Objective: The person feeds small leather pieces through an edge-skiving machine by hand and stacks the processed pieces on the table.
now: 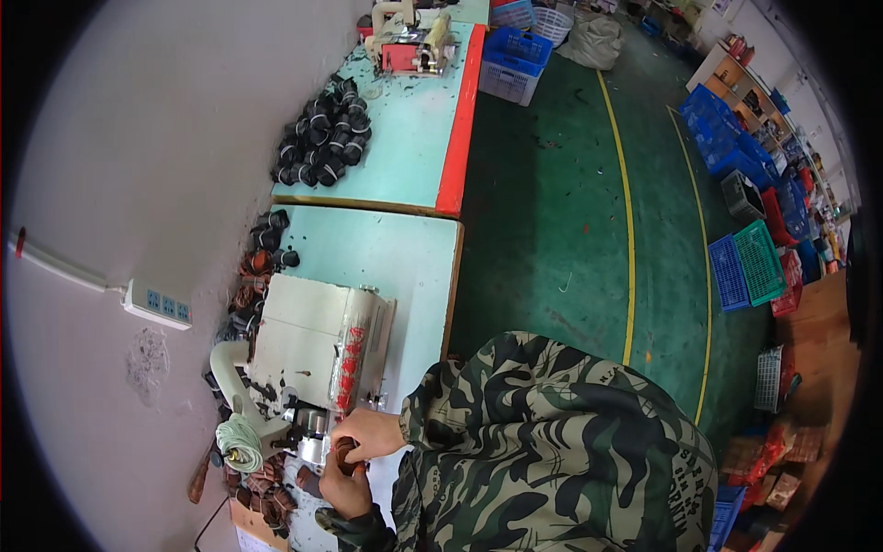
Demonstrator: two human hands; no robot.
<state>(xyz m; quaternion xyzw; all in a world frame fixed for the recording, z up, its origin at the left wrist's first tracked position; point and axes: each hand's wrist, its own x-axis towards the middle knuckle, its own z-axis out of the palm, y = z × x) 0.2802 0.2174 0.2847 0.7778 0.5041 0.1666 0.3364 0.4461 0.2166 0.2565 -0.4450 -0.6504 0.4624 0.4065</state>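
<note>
Below the hands and the machine, a pale turquoise table (423, 241) runs along a greyish-white wall (166, 120), with a white power strip (158, 304) fixed to that wall. Beyond it stands a second turquoise table with a red edge (414, 138), carrying a heap of black bundles tied with pale bands (326, 133) and another machine with a red panel (405, 55). To the right spreads a green floor (543, 221) marked with yellow lines, blue and green plastic crates (756, 262) along its far side.

On the nearer table sits a cream, box-shaped machine (303, 340), a coil of pale green thread (241, 443) beside it and brown tied bundles (269, 504) below. Just right of its metal end, a small dark-brown piece (346, 450) lies between the two hands. The right-hand grip (370, 434) closes over its upper part, fingers bent; the left-hand grip (346, 489) is curled around its lower part, thumb up. How firmly either presses, I cannot tell.
</note>
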